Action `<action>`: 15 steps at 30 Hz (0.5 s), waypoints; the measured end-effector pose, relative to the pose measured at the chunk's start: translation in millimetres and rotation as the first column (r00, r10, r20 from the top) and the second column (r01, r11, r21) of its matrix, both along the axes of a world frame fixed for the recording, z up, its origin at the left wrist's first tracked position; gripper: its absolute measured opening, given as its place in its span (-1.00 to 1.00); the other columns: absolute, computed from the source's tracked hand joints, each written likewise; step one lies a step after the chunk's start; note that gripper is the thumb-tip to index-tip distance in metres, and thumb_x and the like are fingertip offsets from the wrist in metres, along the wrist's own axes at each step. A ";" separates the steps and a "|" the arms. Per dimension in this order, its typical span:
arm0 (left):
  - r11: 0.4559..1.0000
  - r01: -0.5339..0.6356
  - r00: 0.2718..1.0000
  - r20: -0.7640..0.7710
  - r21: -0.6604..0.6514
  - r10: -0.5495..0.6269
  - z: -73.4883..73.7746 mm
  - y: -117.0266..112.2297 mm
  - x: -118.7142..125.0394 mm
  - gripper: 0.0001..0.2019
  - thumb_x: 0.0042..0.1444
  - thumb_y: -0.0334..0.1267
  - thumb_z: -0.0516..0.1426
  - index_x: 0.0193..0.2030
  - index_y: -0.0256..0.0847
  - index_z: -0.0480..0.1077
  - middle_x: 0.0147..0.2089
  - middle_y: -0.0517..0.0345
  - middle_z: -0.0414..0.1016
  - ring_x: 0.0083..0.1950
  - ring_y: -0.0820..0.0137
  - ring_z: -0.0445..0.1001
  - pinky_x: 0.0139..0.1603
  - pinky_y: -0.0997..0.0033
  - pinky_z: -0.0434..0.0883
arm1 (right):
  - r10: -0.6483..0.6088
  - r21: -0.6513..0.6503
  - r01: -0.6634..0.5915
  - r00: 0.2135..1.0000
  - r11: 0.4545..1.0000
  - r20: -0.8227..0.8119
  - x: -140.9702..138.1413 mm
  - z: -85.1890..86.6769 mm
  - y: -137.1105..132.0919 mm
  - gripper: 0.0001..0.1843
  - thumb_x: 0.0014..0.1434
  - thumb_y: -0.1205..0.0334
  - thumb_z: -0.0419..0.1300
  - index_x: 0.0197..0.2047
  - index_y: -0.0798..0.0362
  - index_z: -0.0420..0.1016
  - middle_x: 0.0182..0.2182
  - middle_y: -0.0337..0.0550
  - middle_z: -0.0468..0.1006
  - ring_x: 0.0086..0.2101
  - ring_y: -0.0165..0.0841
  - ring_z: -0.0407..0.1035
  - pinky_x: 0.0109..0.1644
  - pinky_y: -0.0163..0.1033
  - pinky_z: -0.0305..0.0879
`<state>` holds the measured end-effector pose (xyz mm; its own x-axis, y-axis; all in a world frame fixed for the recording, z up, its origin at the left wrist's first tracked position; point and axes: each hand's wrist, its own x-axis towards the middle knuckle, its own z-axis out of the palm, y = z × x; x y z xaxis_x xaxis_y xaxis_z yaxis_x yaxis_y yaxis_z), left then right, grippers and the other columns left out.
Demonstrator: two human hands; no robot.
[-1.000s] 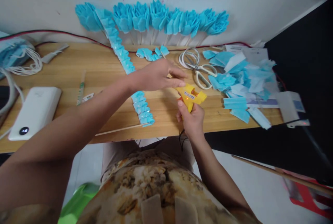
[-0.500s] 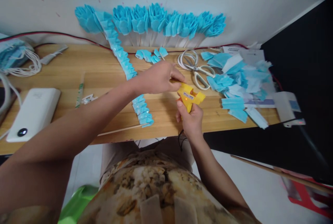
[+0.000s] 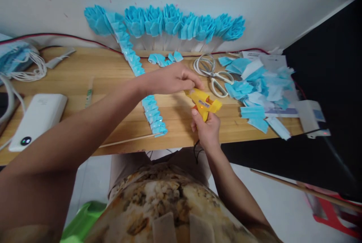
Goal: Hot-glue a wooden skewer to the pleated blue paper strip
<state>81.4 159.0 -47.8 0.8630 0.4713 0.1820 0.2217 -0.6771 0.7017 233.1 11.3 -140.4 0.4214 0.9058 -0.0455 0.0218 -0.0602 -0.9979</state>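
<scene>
My right hand is closed around the grip of a yellow glue gun, held just above the wooden table near its front edge. My left hand reaches across from the left, fingers pinched together at the gun's rear end; what they pinch is too small to make out. A long strip of folded blue paper pieces on a thin stick lies on the table under my left forearm.
Blue paper fans lean against the wall. White scissors and a heap of blue and white paper scraps lie to the right. A white power bank and white cables sit at the left.
My left hand has shifted slightly along the back of the glue gun, which has tilted a little. My right hand stays put on the grip.
</scene>
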 end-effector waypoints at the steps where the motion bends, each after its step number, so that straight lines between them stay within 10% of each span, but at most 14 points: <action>1: 1.000 0.011 1.000 -0.018 0.030 -0.010 0.6 -0.8 -0.4 -0.70 0.25 -0.27 0.13 0.02 -0.13 0.65 -0.07 0.19 0.71 -0.02 0.29 0.64 0.20 0.24 0.49 | -0.003 0.000 0.003 1.000 1.000 -0.003 0.5 -1.3 0.2 -0.51 0.02 -0.23 0.41 -0.35 0.04 0.48 -0.72 -0.43 0.32 -0.74 -0.52 0.14 -0.69 -0.37 0.07; 7: 0.962 0.002 1.000 0.004 0.273 -0.003 -11.9 -5.0 4.8 -0.72 0.21 -0.33 0.19 0.02 -0.07 0.62 -0.01 0.17 0.72 0.05 0.22 0.65 0.55 -0.11 0.18 | 0.004 0.007 -0.004 1.000 1.000 0.017 2.7 -5.1 0.1 -0.52 0.08 -0.24 0.39 -0.32 0.04 0.48 -0.70 -0.44 0.33 -0.73 -0.52 0.17 -0.68 -0.37 0.10; 15: 0.948 -0.037 0.998 0.062 0.316 0.018 -18.5 -7.5 9.7 -0.78 0.21 -0.36 0.14 -0.13 -0.06 0.60 -0.21 0.20 0.70 -0.07 0.23 0.66 0.54 -0.09 0.26 | 0.003 -0.002 -0.003 1.000 1.000 -0.016 3.8 -6.8 -0.5 -0.50 0.06 -0.25 0.41 -0.32 0.03 0.47 -0.70 -0.43 0.35 -0.73 -0.51 0.17 -0.68 -0.37 0.10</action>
